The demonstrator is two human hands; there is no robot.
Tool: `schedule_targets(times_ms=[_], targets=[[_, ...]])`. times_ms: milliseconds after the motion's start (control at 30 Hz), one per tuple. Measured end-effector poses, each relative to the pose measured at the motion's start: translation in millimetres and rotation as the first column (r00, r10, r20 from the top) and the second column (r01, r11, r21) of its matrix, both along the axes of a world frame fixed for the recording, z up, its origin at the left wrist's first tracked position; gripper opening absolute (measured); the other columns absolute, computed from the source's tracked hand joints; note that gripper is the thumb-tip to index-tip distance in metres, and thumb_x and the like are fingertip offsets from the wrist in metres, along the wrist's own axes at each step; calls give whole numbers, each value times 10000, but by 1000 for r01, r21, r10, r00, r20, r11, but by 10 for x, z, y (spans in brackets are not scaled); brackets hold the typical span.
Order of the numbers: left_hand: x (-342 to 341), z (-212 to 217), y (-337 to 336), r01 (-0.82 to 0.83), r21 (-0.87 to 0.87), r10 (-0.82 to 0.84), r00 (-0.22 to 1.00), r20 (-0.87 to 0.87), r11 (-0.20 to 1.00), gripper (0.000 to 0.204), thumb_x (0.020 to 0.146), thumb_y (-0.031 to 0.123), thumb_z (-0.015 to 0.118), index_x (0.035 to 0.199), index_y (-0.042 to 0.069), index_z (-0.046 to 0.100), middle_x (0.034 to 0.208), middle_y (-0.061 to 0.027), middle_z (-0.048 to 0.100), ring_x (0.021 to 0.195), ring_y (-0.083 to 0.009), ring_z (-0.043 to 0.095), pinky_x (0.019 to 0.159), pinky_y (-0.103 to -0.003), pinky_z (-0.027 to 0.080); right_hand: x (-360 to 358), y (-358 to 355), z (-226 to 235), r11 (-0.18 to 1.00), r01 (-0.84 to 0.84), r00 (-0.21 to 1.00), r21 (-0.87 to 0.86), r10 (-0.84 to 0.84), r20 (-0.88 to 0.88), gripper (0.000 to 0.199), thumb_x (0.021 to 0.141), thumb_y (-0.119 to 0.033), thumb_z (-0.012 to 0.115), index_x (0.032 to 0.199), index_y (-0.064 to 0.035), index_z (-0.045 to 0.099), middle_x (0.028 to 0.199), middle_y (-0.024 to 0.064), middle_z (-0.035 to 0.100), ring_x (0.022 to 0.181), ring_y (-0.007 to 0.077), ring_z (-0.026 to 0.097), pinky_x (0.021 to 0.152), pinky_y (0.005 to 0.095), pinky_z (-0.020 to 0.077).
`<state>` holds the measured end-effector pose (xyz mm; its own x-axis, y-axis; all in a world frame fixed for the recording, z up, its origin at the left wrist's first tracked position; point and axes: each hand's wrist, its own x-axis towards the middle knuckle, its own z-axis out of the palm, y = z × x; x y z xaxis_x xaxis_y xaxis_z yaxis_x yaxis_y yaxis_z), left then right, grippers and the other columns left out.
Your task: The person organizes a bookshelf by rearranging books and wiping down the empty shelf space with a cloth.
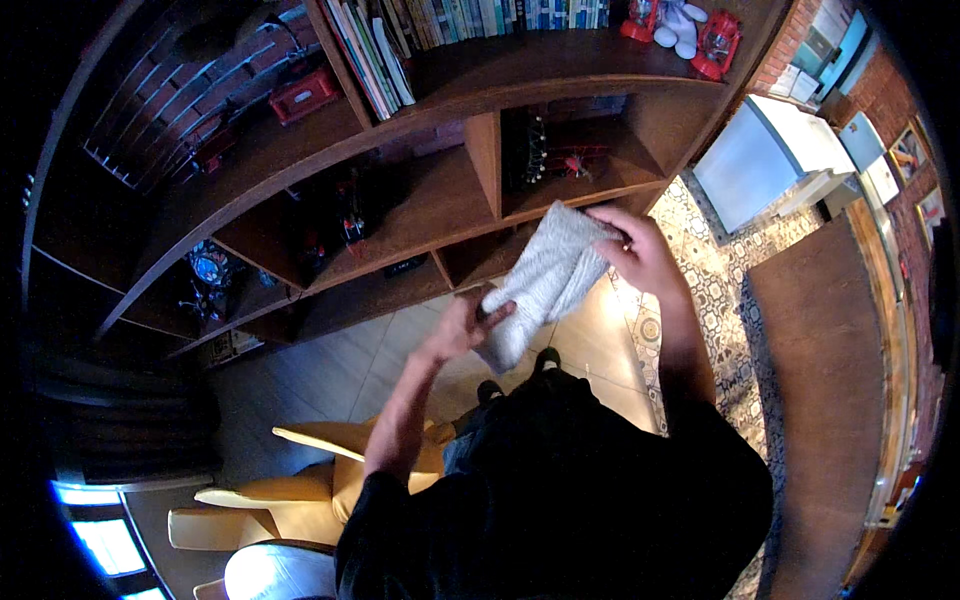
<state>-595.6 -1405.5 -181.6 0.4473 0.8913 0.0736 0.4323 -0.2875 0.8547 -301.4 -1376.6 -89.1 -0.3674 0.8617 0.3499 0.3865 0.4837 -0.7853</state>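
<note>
Grey cloth (545, 280) held up in front of the person, stretched slantwise btwn both hands, w/ the dark wooden shelf unit (440, 200) right behind it. Right hand (640, 250) at approx 1 o'clock from the cloth's middle, fingers closed over the top edge, pinching it so the fabric hangs down and left. Left hand (470, 325) at approx 7 o'clock, fingers curled around the lower end, thumb across the front; that grip looks to keep the cloth taut, not bunched. Cloth seems folded lengthwise, touching nothing but the two hands. On the shelves: row of books (440, 25) at 12 o'clock, red lanterns (715, 40) beside a white soft toy (680, 25) at 1 o'clock, small dark models in the lower cubbies, too dim to ID. Patterned rug (715, 290) at 3 o'clock on the tile floor; yellow chair (300, 490) at 8 o'clock, well apart from the cloth.
</note>
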Motion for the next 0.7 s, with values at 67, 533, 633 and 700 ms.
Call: schedule_targets(times_ms=[67, 533, 633, 700], targets=[[-159, 21, 163, 29, -59, -29, 1000, -8, 998, 347, 908, 310, 647, 1082, 11, 615, 816, -147, 651, 727, -172, 613, 657, -333, 494, 98, 171, 1, 992, 2, 998, 127, 6, -60, 395, 828, -76, 682, 1195, 21, 577, 1101, 112, 650, 972, 155, 612, 808, 276, 495], [247, 1109, 1176, -124, 57, 133, 973, -188, 991, 499, 803, 437, 733, 1033, 3, 646, 906, -156, 685, 853, -234, 665, 760, -357, 511, -273, 1014, -2179, 477, -570, 688, -669, -167, -706, 393, 792, -162, 657, 1143, -16, 555, 1075, 111, 602, 986, 230, 570, 860, 371, 465], [138, 149, 1480, -285, 66, 289, 955, -72, 956, 418, 836, 369, 714, 1026, 2, 647, 908, -164, 685, 870, -231, 669, 790, -357, 512, -290, 906, -2390, 377, -590, 733, -714, -122, -669, 362, 793, -155, 646, 1117, -17, 561, 1049, 107, 601, 964, 226, 567, 845, 372, 464], [79, -509, 1453, -450, -33, 450, 893, 6, 893, 361, 860, 317, 694, 1028, 1, 645, 936, -157, 687, 885, -231, 663, 804, -357, 511, -342, 934, -2478, 340, -576, 771, -743, -75, -632, 342, 793, -151, 638, 1100, -18, 565, 1032, 104, 600, 950, 223, 565, 834, 373, 463]])
